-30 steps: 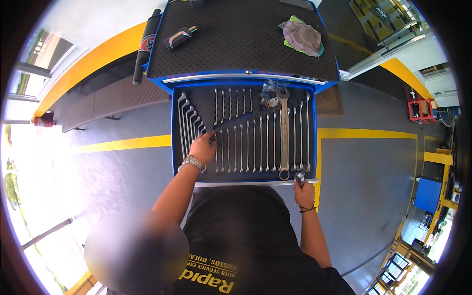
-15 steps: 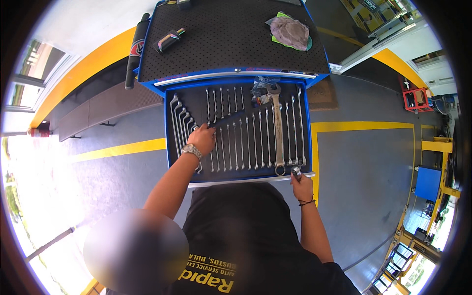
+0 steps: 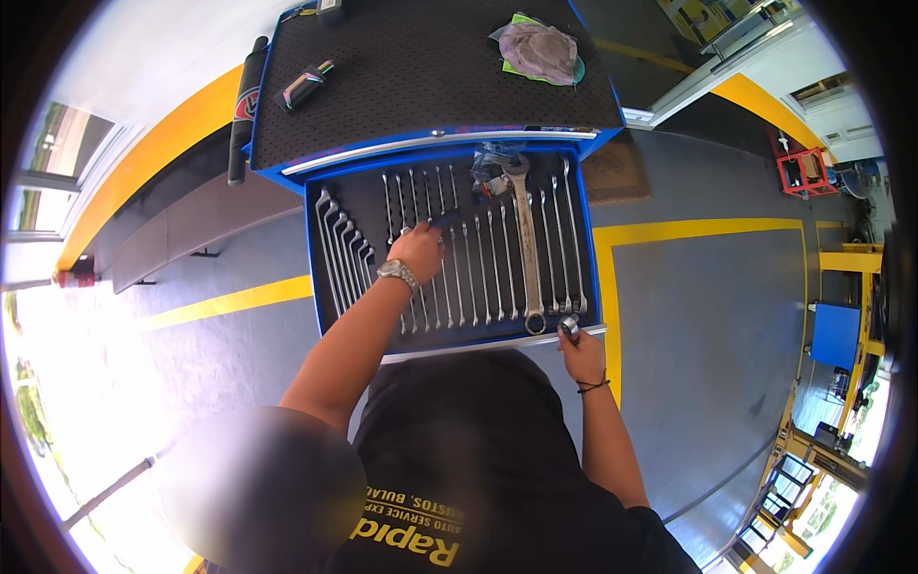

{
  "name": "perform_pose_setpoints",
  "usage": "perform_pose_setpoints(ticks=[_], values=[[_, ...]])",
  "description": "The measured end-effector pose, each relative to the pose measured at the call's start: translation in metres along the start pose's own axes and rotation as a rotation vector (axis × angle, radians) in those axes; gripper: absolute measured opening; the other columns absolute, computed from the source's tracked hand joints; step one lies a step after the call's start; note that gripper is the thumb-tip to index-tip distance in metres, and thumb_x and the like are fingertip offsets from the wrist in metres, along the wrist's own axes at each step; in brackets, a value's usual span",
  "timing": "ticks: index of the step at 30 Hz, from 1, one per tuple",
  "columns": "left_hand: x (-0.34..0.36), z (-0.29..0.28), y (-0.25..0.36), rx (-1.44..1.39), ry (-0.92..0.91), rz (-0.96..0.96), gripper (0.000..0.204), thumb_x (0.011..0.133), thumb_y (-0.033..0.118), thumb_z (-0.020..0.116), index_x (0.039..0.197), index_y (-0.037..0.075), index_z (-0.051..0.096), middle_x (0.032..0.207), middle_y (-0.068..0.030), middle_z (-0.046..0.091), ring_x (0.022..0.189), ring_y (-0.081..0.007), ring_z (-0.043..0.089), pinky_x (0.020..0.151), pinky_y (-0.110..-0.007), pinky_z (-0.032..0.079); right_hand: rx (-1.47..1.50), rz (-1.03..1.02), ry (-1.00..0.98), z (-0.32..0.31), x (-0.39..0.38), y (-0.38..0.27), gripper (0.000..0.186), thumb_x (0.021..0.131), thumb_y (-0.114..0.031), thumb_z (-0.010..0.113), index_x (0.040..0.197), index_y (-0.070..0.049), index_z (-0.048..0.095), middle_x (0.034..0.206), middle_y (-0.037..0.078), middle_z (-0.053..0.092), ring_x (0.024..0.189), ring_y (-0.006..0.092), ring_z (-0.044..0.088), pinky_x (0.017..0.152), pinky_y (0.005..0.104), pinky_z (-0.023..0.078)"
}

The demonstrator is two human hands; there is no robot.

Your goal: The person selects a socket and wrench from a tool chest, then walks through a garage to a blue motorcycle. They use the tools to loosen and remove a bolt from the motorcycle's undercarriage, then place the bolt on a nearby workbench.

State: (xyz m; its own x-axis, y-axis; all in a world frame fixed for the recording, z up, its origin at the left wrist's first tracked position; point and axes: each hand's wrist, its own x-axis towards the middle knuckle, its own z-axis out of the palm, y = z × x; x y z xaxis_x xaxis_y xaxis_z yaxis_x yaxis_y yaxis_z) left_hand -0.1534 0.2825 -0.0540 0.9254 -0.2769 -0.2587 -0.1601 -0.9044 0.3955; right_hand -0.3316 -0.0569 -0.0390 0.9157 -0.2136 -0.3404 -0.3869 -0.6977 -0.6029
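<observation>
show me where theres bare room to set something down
Widest: the black mat, between the dark block and the grey cloth. In the drawer, a small wedge between offset wrenches and short wrenches. Crowded: around the left hand and the large wrench.

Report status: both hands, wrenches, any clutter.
Left hand over the wrenches, grip unclear. Right hand closed on a metal tool at drawer's front edge. Big wrench among the smaller ones, plastic bag by its upper end.
</observation>
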Motion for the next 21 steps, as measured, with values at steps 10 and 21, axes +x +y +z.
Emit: perform_pose_setpoints(ticks=[10, 21], values=[[-0.028, -0.008, -0.001, -0.436, 0.176, -0.032, 0.035, 0.083, 0.015, 0.063, 0.117, 0.009, 0.063, 0.099, -0.0166, 0.064, 0.088, -0.0278, 0.066, 0.078, -0.038, 0.053, 0.050, -0.075, -0.179, -0.016, -0.008, -0.035, 0.032, 0.085, -0.022, 0.064, 0.107, 0.001, 0.058, 0.087, 0.018, 0.064, 0.076, 0.0298, 0.063, 0.067, 0.0369, 0.048], [-0.136, -0.001, 0.012, -1.870, -0.387, -0.212, 0.030, 0.088, 0.027, 0.069, 0.109, 0.006, 0.061, 0.087, -0.0036, 0.060, 0.073, -0.0152, 0.052, 0.064, -0.031, 0.042, 0.394, -0.753, -0.464, 0.032, 0.001, -0.200, 0.033, 0.090, -0.003, 0.053, 0.123, 0.003, 0.055, 0.099, 0.013, 0.064, 0.086, 0.0184, 0.064, 0.077, 0.0286, 0.052]])
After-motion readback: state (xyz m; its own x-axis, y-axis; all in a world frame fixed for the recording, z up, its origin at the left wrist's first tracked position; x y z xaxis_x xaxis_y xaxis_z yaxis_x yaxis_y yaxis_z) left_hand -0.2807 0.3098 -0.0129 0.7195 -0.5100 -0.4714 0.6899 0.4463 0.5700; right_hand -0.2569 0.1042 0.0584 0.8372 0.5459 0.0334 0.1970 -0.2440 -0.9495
